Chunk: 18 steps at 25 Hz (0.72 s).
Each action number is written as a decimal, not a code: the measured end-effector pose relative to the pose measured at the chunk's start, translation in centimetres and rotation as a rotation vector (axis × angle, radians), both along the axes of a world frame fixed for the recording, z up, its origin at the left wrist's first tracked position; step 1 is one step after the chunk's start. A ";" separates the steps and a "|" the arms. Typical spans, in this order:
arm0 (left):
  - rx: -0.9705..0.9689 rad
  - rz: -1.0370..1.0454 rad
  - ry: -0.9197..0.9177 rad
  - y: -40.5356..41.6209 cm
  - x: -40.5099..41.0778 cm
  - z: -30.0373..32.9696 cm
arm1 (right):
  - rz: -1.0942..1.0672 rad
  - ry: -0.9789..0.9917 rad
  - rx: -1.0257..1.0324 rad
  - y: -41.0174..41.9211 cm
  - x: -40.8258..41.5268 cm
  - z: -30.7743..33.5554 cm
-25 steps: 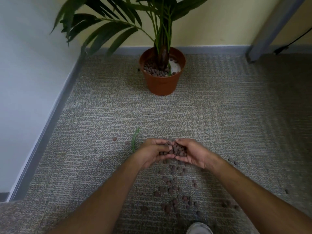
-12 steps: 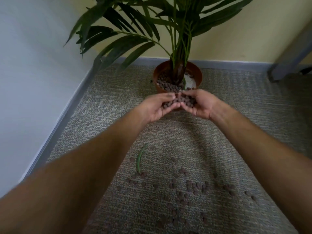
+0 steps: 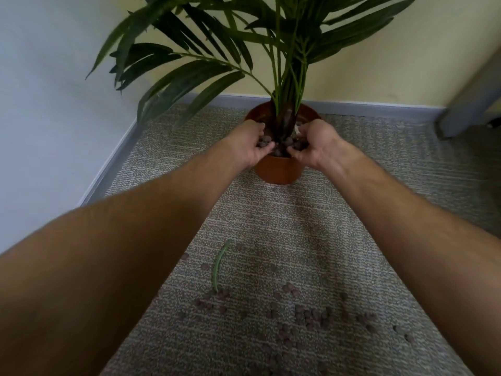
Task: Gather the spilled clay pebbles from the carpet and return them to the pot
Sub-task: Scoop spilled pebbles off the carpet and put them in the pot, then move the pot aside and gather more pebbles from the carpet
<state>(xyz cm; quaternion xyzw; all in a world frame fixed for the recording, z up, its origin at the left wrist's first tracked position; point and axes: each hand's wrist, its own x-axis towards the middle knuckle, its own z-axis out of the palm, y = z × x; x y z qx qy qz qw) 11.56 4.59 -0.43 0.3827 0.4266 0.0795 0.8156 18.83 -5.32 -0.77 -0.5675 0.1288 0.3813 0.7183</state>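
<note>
A terracotta pot point(image 3: 279, 172) with a palm plant stands on the grey carpet near the far wall. My left hand point(image 3: 250, 143) and my right hand point(image 3: 315, 145) are both over the pot's rim, one on each side of the stem, cupped with brown clay pebbles point(image 3: 282, 145) between them. The hands have parted a little and pebbles lie in the pot below them. Several spilled pebbles point(image 3: 306, 316) remain scattered on the carpet close to me.
A fallen green leaf strip point(image 3: 218, 267) lies on the carpet left of the spill. Palm fronds point(image 3: 189, 74) hang over the left side. A grey baseboard point(image 3: 113, 164) and white wall run along the left; a grey post point(image 3: 471, 96) stands at the far right.
Both hands carried a cupped load of pebbles from the carpet up and forward to the pot. They now sit over the rim and have spread apart around the stem.
</note>
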 end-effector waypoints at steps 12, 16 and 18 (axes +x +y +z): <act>0.527 -0.113 0.002 0.2 -6.9 -1.7 | 0.075 -0.226 -0.060 -2.2 -0.6 0.0; 1.114 -0.373 0.299 1.1 -16.6 -8.7 | 0.298 -0.280 -0.084 -3.5 -3.6 -1.6; 1.292 -0.605 0.479 2.4 -21.5 -12.8 | 0.468 -0.336 -0.166 -3.5 -5.6 -3.1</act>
